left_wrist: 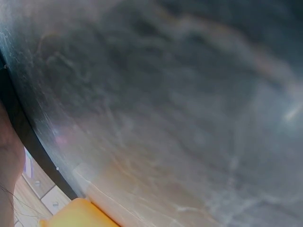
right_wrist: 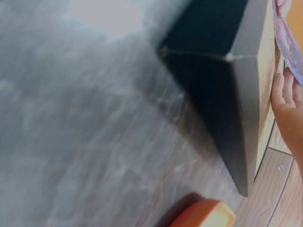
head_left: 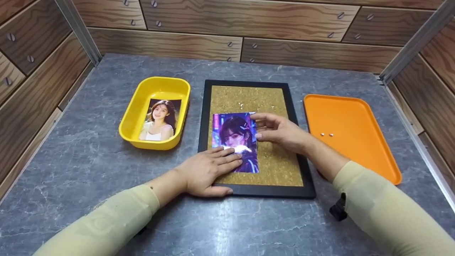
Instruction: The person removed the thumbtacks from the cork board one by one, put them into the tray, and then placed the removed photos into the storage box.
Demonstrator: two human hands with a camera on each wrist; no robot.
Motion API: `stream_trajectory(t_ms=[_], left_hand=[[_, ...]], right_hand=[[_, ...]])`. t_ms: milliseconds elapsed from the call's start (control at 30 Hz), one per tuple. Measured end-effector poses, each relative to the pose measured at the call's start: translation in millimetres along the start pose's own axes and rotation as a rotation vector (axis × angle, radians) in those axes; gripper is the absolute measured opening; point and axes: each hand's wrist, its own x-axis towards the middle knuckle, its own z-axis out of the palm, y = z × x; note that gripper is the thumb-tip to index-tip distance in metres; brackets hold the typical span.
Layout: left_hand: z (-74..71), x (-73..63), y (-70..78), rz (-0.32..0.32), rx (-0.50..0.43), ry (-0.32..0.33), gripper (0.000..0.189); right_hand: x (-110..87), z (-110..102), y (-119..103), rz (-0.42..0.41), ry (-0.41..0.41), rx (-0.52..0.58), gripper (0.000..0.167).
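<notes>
A glossy picture card point(head_left: 234, 129) of a dark-haired figure in purple and blue lies on a cork board point(head_left: 280, 167) with a black frame point(head_left: 249, 191). My left hand point(head_left: 209, 169) rests flat, its fingers across the card's lower left part and its thumb on the frame. At the card's upper right, my right hand point(head_left: 280, 133) touches the edge with bent, parted fingers. The right wrist view shows the card point(right_wrist: 288, 40) tilted away from the cork near the right hand point(right_wrist: 289, 101). Its thumb's exact contact is unclear.
On the left, a yellow container point(head_left: 131, 128) holds a photo of a person in white point(head_left: 160, 122). An orange tray point(head_left: 355, 142) with two small silvery pieces point(head_left: 326, 134) is at right. Small whitish specks point(head_left: 241, 105) dot the cork above the card. Wood-patterned panels surround the table.
</notes>
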Motion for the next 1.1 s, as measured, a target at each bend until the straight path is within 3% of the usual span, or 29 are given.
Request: stream_trajectory(t_ms=[533,1100], left_hand=[[0.6,0.7,0.4,-0.006,0.012,-0.003,0.084],[-0.7,0.2,0.1,-0.003,0.003,-0.011,0.085]], right_hand=[[-17.9,2.0,2.6,0.098,-0.022,0.016,0.068],[-20.2,1.9,13.4,0.045,-0.076,-0.016,0.068]])
